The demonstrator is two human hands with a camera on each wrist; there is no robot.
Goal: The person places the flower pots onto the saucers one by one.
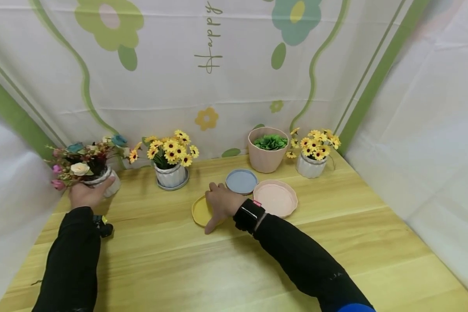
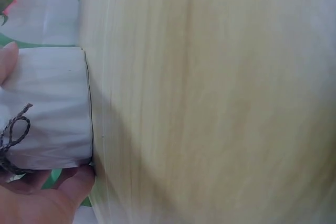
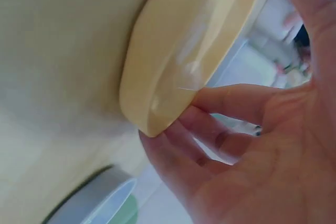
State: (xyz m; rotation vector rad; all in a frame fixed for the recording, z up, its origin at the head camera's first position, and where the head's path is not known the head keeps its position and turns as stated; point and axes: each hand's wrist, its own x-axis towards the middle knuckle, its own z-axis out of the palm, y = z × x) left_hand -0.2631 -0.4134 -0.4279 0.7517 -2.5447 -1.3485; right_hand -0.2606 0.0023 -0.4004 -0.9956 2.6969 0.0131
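At the table's left side my left hand [image 1: 87,195] grips a white flower pot [image 1: 113,187] holding mixed artificial flowers [image 1: 79,168]. A twine bow [image 2: 16,135] shows on this pot in the left wrist view, with fingers on both sides of it. My right hand [image 1: 224,203] spans a yellow plant saucer [image 1: 200,211] near the middle of the table. Fingers [image 3: 184,124] hold the saucer's rim in the right wrist view; the thumb reaches its near side in the head view. Part of the saucer is hidden under the hand.
Beside my right hand lie a blue saucer [image 1: 242,181] and a pink saucer [image 1: 276,199]. A white pot of yellow flowers [image 1: 170,177] sits on a bluish-grey saucer [image 1: 173,187]. Farther right stand a pink pot [image 1: 266,159] with greenery and another white pot [image 1: 311,167].
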